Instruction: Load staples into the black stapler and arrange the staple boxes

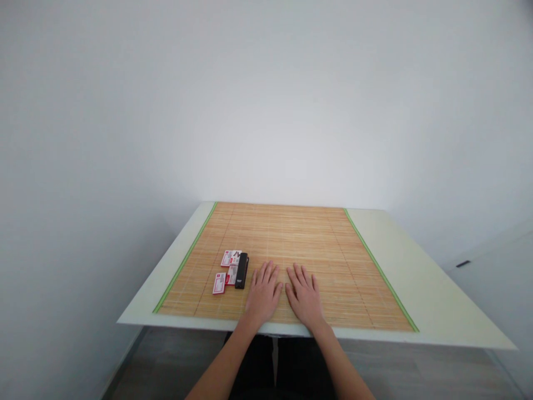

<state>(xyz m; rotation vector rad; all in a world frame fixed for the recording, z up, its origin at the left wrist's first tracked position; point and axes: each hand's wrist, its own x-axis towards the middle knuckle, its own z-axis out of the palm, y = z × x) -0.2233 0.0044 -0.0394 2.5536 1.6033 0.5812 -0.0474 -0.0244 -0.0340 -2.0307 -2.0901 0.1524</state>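
Observation:
My left hand (263, 293) lies flat on the bamboo mat (287, 230), palm down with its fingers stretched out. Beside it, flat on the mat as well, rests my right hand (305, 294), fingers a little apart. Neither hand holds anything. Just left of my left hand, and apart from it, is a black stapler (241, 271). It partly covers a small red and white box (231, 275). Another red and white box (229, 258) sits behind that one, and a third small box (219, 283) lies nearer to me on the left.
The mat has green side borders and covers the middle of a white table (416, 266). A white wall (291, 111) rises behind the table's far edge. At the right, a dark handle (463, 264) shows on a white panel. My legs are under the front edge.

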